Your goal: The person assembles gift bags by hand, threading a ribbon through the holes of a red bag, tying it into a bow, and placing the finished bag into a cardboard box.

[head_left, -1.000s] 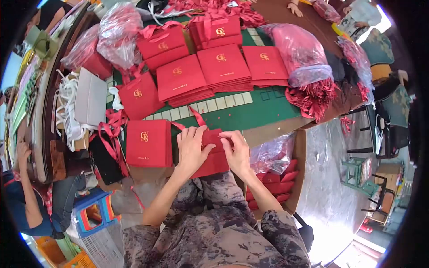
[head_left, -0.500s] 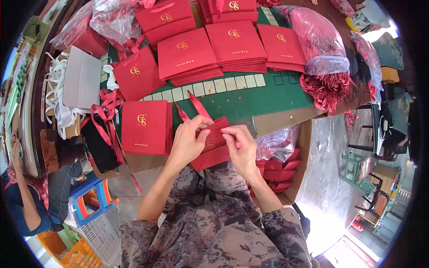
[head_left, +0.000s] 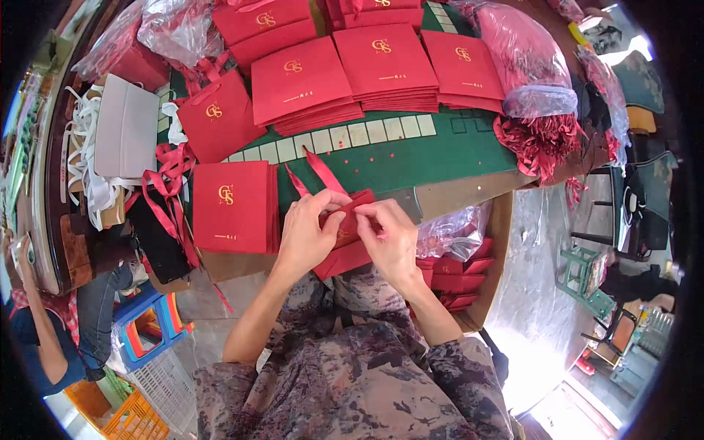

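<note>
A small red bag [head_left: 345,258] is held between my two hands above my lap, at the front edge of the green table. My left hand [head_left: 312,227] is wrapped round its upper left side, thumb and fingers closed on it. Fingers of my right hand [head_left: 389,238] pinch at the bag's top edge, close to my left fingertips. Red ribbon [head_left: 323,170] extends from the bag onto the green surface. To the left stands a stack of red bags [head_left: 231,207] with gold lettering. Whatever lies between the pinching fingertips is mostly hidden.
Piles of red bags [head_left: 301,81] line the green table [head_left: 455,158]. At its right sits a plastic-wrapped ribbon bundle [head_left: 528,66]. An open carton [head_left: 499,257] holding red bags stands right of my lap. White ribbons [head_left: 84,154] lie left; another person's arm [head_left: 45,323] shows farther left.
My right hand has moved slightly left along the bag's top, closer to my left hand. The view has shifted a little. My left hand keeps its hold.
</note>
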Available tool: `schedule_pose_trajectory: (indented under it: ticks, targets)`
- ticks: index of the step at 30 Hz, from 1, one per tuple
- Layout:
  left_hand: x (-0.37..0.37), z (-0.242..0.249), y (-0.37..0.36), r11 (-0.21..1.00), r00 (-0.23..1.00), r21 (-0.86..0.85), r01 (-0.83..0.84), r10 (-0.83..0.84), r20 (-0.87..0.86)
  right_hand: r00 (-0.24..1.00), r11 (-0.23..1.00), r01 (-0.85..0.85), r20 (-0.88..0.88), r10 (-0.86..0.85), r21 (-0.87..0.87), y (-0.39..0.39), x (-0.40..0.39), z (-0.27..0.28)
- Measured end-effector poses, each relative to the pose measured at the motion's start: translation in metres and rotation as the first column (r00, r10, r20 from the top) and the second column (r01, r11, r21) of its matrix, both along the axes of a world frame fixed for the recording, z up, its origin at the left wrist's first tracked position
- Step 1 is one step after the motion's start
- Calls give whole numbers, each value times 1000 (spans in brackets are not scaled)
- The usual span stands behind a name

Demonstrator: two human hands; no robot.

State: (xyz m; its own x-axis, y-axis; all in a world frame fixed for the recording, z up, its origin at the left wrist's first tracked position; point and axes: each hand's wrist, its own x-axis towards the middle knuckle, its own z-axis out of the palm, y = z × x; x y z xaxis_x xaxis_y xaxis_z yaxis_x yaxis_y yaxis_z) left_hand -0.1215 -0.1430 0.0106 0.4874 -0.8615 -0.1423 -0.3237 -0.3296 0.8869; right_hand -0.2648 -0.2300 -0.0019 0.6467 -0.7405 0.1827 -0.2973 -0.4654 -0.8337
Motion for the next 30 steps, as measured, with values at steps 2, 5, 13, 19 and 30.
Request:
schedule_pose_trajectory:
  ticks: [2,5,13,19,30]
  targets:
    - [-4,3,-1,1000,998,3,7,-7,61,1000,997,-5,-17,4,-71,0,3,5]
    - [-14,5,-1,999,979,-17,-41,43,201,999,985,22,-43,-30,-172,4,9,9]
    - [-6,-19,3,991,998,-130,-39,44,34,999,996,18,42,-22,82,1,6,2]
    - [-5,-10,-5,998,996,-45,-39,35,-87,991,978,-129,45,123,165,-15,-8,25]
    - [-10,-12,-12,994,997,-83,-67,70,38,928,935,293,175,-328,199,-124,-31,-25]
